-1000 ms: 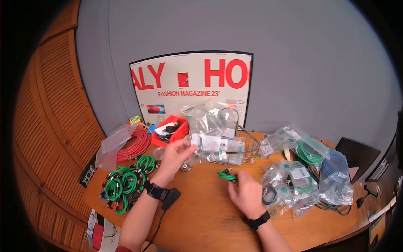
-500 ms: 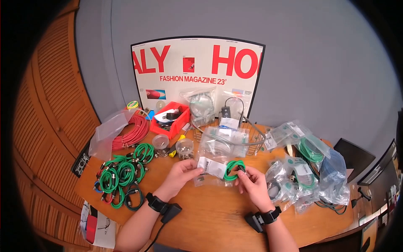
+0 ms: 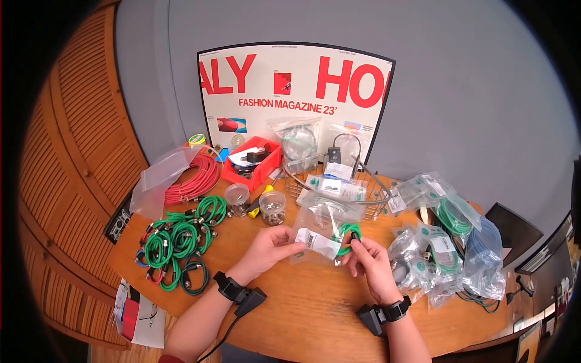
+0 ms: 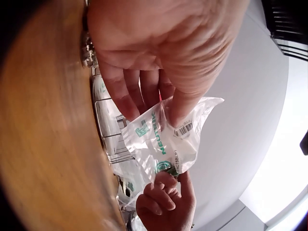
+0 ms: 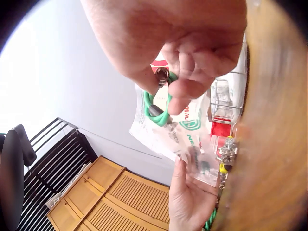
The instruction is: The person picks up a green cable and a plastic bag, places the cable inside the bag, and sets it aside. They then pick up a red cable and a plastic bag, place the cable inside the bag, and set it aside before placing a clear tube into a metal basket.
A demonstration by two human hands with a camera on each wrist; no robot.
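Note:
A clear plastic bag with a white barcode label point(image 3: 322, 244) is pinched at its left side by the left hand point(image 3: 266, 253), thumb on the label. The right hand point(image 3: 370, 266) pinches a small coiled green cable point(image 3: 347, 233) at the bag's right end. In the right wrist view the coil point(image 5: 160, 117) shows a metal connector between thumb and fingers, in front of the bag point(image 5: 191, 126). Green lettering marks the bag point(image 4: 161, 139) in the left wrist view. How much of the coil lies inside the bag, I cannot tell.
Coiled green cables point(image 3: 181, 237) and red cable point(image 3: 196, 177) lie at the left. A red bin point(image 3: 256, 176), two clear jars point(image 3: 273, 209) and a wire basket point(image 3: 295, 189) stand behind the hands. Bagged cables point(image 3: 445, 253) are piled at the right.
The left hand has brought the bag forward from the basket area, and the right hand has raised the green coil to the bag's right end. The view has shifted slightly.

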